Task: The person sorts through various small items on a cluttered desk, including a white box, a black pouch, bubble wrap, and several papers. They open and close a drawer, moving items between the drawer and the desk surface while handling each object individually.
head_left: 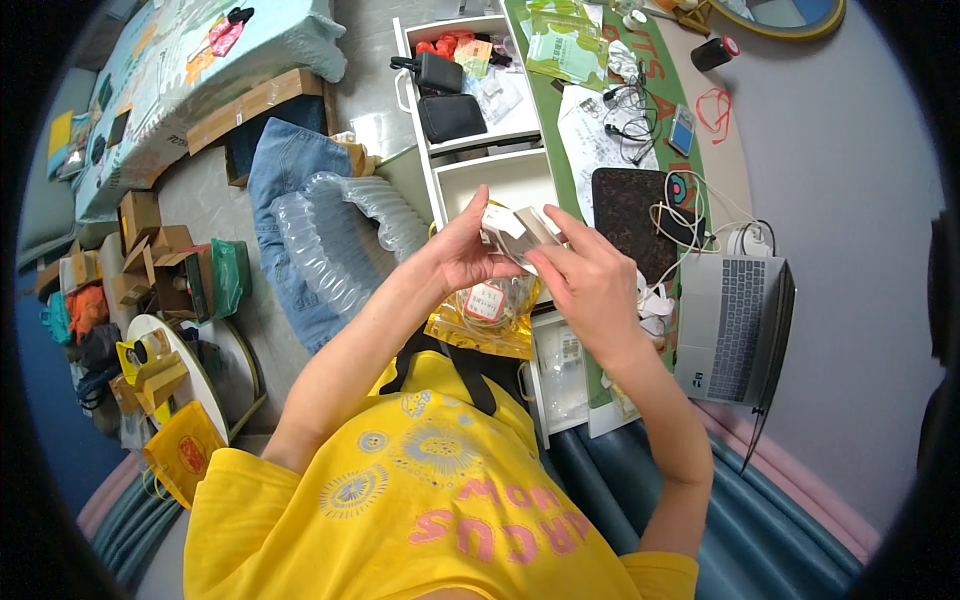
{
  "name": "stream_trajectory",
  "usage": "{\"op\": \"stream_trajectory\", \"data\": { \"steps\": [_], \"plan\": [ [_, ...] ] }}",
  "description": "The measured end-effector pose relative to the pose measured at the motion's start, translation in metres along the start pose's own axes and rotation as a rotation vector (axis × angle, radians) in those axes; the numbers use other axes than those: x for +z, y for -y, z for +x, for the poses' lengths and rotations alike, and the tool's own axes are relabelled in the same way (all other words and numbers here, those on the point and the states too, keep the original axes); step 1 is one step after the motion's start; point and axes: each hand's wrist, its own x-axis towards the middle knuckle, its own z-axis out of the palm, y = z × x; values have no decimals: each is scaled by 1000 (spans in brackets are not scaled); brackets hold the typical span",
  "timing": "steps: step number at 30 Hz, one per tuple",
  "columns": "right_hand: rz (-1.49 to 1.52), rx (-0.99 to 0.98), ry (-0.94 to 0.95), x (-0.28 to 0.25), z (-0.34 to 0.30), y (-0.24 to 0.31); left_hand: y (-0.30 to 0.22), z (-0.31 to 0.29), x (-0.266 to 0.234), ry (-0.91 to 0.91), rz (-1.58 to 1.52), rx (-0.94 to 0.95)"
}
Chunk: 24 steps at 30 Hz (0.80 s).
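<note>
Between my two hands, above an open white drawer (460, 190), is a small white and grey box (524, 232). My left hand (462, 248) grips its left side, the thumb up along one edge. From the right, my right hand (590, 272) closes its fingers on the other side. What is inside the box, if anything, is hidden. Just below my hands, close to my body, lies a shiny yellow bag (470, 338). On it rests a clear plastic packet with a red-edged white label (486, 301).
Another open drawer (408, 50) holds black pouches (450, 117) and small items. A green-covered desk (545, 90) carries earphones, a dark mat (630, 215) and an open laptop (735, 325). To the left are jeans (290, 190), clear inflated packaging (330, 240) and cardboard boxes (150, 260).
</note>
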Motion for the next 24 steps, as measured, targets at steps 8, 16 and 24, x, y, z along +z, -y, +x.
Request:
{"op": "stream_trajectory", "data": {
  "steps": [8,16,24],
  "plan": [
    [-121,327,165,24,10,14,-2,10,-9,-165,207,212],
    [372,285,-68,34,12,-1,-11,17,-20,-53,58,33],
    [745,523,-178,-1,1,-3,-14,12,-5,-58,42,-81]
  ]
}}
